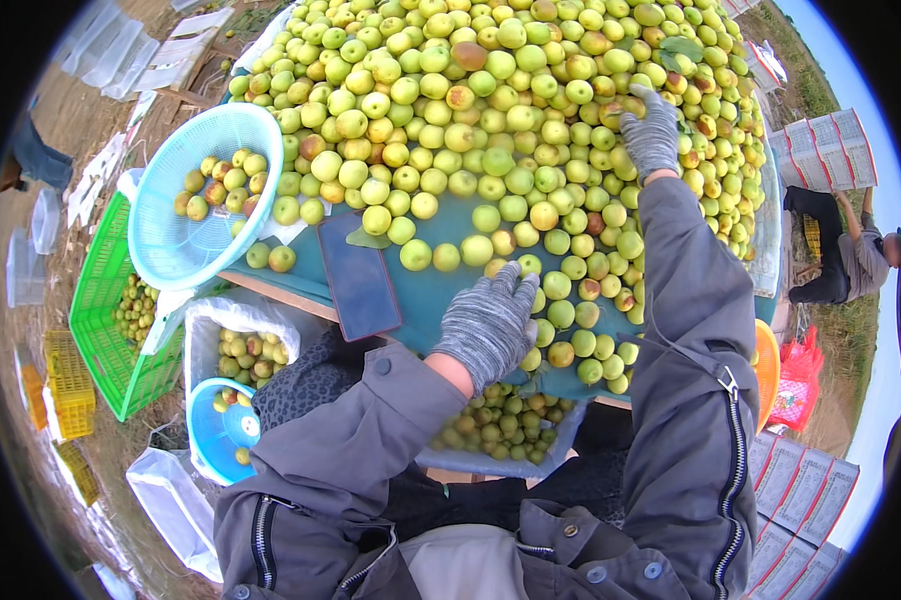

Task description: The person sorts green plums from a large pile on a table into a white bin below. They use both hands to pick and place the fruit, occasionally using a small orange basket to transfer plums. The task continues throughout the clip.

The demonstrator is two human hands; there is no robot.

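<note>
A large heap of yellow-green jujubes, some blushed brown, covers the far part of a table with a teal cloth. My left hand, in a grey knit glove, is palm down at the near edge of the heap. Its fingertips are beside several loose jujubes; the palm is hidden. Farther off, my right hand, gloved alike, reaches onto the heap's right side. Its fingers are apart over the fruit, and nothing shows held in them. A dark smartphone lies on the cloth left of my left hand.
A light-blue colander with jujubes stands at the table's left edge, beside a green crate. Below are a lined box, a blue basket and a fruit-filled crate. At right, a person is near stacked cartons.
</note>
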